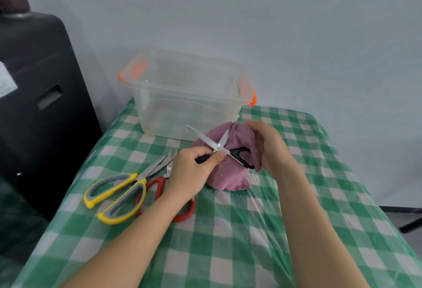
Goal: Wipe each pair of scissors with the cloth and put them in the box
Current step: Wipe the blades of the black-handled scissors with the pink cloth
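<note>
My left hand (194, 171) grips one black handle of a pair of black-handled scissors (219, 144), held above the table with the blades spread open. My right hand (269, 148) holds a purple cloth (230, 173) bunched around one blade; the cloth hangs down to the table. A clear plastic box (189, 95) with orange handle clips stands behind them and looks empty. Yellow-and-grey scissors (118, 194) lie on the table to the left. Red-handled scissors (159, 187) lie beside them, partly hidden under my left forearm.
The table wears a green-and-white checked cloth (228, 242) under shiny plastic film. A large black case (41, 104) stands off the table's left edge. A pale wall is close behind the box, and a dark metal bar (408, 226) shows at the right.
</note>
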